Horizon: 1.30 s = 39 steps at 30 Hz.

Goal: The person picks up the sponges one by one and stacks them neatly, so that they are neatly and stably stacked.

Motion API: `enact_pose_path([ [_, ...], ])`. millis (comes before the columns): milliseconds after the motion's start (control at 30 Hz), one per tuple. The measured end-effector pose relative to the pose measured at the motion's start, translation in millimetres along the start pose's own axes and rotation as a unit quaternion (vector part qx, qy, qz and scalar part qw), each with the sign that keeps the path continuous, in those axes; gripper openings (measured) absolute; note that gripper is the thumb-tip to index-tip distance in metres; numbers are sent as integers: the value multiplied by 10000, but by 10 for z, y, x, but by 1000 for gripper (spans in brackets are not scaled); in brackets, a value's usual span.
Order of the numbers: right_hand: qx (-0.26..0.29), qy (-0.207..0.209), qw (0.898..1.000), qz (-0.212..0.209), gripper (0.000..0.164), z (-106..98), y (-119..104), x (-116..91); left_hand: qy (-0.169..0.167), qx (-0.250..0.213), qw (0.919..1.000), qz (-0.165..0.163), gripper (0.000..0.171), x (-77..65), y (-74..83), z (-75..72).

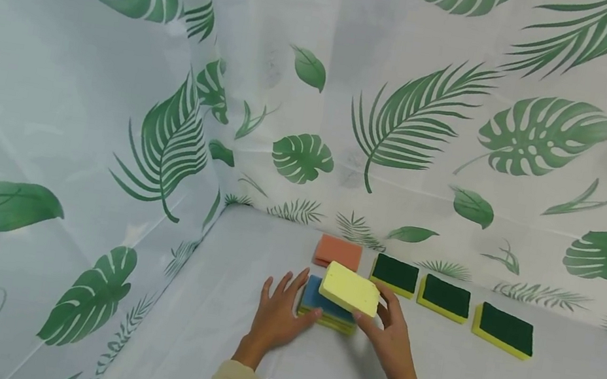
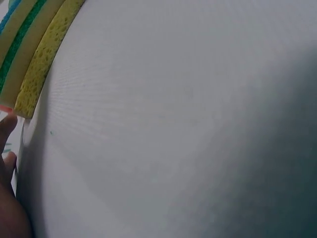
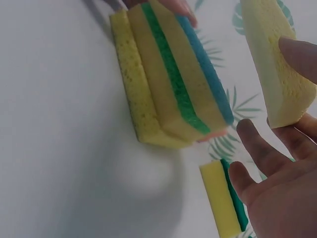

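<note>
My right hand grips a pale yellow sponge between thumb and fingers, tilted over a stack of sponges. The stack has a blue scouring face on top; in the right wrist view a green layer shows in the middle and a porous yellow sponge at the bottom. At the stack's left side lies my left hand, fingers spread and extended, its thumb at the near edge. Only part of the left hand shows in the left wrist view.
Behind the stack lies an orange sponge. Three yellow sponges with dark green tops, a left one, a middle one and a right one, stand in a row along the back. Leaf-printed sheeting rises behind and to the left.
</note>
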State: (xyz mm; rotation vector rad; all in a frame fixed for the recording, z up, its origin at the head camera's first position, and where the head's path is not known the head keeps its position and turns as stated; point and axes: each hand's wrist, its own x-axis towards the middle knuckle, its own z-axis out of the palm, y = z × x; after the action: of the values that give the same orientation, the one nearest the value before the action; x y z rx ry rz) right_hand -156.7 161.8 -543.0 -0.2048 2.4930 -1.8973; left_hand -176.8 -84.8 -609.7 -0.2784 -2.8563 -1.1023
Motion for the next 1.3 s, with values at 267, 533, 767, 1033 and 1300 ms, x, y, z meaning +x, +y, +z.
enact_pose_path([
  [267, -56, -76, 9999, 128, 76, 35, 11, 39, 13, 52, 10000, 31, 86, 6, 28, 23],
  [533, -306, -99, 9994, -116, 77, 104, 25, 81, 145, 54, 9998, 160, 84, 7, 17, 5],
  [767, -757, -87, 9971, -38, 79, 198, 53, 81, 160, 84, 9998, 87, 86, -24, 0, 4],
  [1033, -988, -7, 9951, -24, 79, 229, 58, 89, 197, 9, 9997, 139, 86, -11, 12, 17],
  [1300, -938, -36, 9956, 14, 79, 225, 85, 78, 247, -3, 9994, 233, 83, -6, -16, -8],
])
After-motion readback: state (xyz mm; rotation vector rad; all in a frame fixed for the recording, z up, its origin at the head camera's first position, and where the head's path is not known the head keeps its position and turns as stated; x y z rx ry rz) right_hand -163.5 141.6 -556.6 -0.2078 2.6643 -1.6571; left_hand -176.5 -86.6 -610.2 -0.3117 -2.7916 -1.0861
